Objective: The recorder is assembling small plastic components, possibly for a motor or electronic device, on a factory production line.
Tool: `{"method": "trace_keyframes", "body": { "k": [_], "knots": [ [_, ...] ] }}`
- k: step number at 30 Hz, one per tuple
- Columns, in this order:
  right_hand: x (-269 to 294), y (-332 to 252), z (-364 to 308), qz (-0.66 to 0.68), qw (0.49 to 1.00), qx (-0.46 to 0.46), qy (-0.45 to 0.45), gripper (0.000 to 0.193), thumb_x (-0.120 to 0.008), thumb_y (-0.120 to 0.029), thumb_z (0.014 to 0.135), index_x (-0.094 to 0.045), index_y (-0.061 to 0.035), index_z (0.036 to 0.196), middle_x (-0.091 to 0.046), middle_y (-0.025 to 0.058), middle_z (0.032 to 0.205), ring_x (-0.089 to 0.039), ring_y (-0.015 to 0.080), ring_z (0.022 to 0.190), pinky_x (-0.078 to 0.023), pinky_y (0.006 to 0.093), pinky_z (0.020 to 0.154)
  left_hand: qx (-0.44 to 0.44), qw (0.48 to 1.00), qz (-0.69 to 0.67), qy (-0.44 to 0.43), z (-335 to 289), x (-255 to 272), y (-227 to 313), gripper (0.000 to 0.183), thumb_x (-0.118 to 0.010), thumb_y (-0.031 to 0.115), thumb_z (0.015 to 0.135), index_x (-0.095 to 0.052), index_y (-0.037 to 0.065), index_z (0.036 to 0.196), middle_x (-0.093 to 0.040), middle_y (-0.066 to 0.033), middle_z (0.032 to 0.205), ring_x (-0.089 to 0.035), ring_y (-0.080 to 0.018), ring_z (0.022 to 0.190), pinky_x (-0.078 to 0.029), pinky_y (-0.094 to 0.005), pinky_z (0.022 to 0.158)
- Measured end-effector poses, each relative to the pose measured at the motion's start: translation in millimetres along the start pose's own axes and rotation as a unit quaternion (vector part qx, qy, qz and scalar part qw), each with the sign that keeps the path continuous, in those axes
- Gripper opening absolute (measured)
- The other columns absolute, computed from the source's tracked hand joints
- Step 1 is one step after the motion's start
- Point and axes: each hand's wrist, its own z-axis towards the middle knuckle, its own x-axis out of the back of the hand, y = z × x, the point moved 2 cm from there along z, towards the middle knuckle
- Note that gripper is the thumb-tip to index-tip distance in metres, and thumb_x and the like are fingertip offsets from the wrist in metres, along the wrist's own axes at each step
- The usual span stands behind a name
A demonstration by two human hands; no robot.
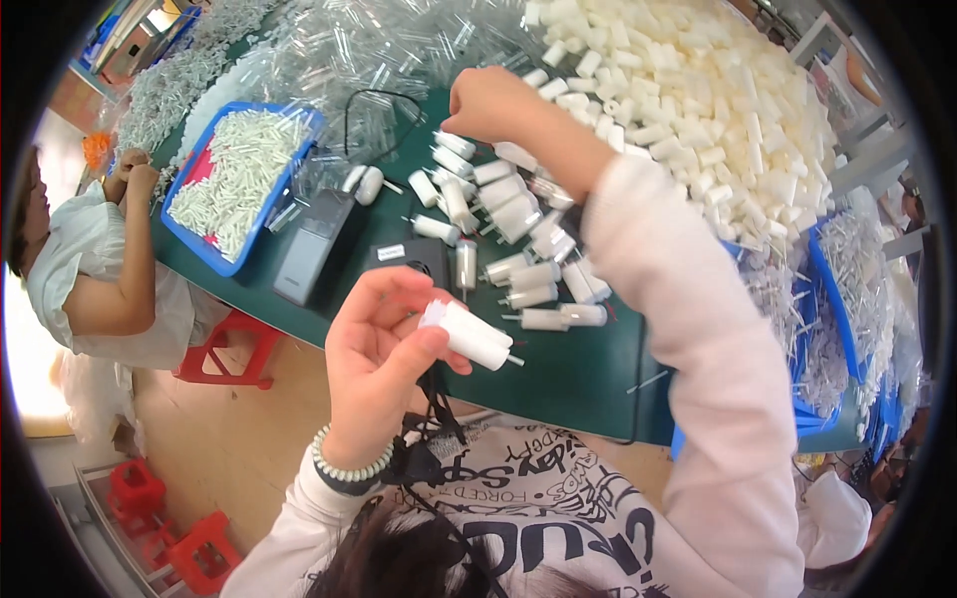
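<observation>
Cylinder [471, 336], one, white, in the left hand [384, 339], over the near part of the green worktop [588, 389].
Worktop stock: one blue tray [231, 261] of white sticks [239, 179], one grey device [314, 244], one black box [429, 257]; loose cylinders [511, 211], over twenty, overlapping; foam pieces [688, 110], heaped, uncountable. Right sleeve [698, 299] hides part of heap and cluster. Left hand part-closed, thumb and fingers pinching the cylinder; right hand [488, 105] curled beyond the cluster, contents cannot be told. Held cylinder: short, tilted, thin pale rod projecting at lower right.
</observation>
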Motion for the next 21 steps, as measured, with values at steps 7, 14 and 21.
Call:
{"method": "trace_keyframes", "body": {
  "k": [7,14,21],
  "knots": [
    [-62,-19,61,-0.002,0.998,-0.061,0.001,0.036,-0.072,-0.037,0.065,-0.068,-0.0123,0.091,-0.063,0.0121,0.099,-0.061,0.029,0.092,-0.05,0.0387,0.077,-0.022,0.997,0.064,0.026,-6,24,18,0.028,-0.056,-0.008,0.08,-0.049,-0.004,0.107,-0.055,-0.0152,0.104,-0.06,-0.0219,0.089,-0.053,-0.0321,0.075],
    [-45,-4,51,-0.042,0.996,-0.059,0.052,0.031,-0.066,-0.03,0.07,-0.065,-0.0091,0.093,-0.061,0.0139,0.101,-0.06,0.0311,0.093,-0.05,0.0401,0.076,-0.006,0.999,0.043,-0.001,3,15,6,0.024,-0.061,-0.01,0.077,-0.049,0.0,0.095,-0.055,-0.0146,0.105,-0.059,-0.0192,0.091,-0.052,-0.0284,0.075],
    [107,-27,-86,-0.043,0.963,0.078,0.255,0.033,-0.051,-0.03,0.07,-0.061,-0.0009,0.06,-0.056,0.0202,0.062,-0.057,0.0345,0.057,-0.046,0.0414,0.053,-0.048,0.995,0.068,-0.049,6,-3,8,0.021,-0.063,-0.01,0.076,-0.048,0.001,0.086,-0.059,-0.0201,0.104,-0.061,-0.0173,0.088,-0.052,-0.0254,0.072]
  ]
}}
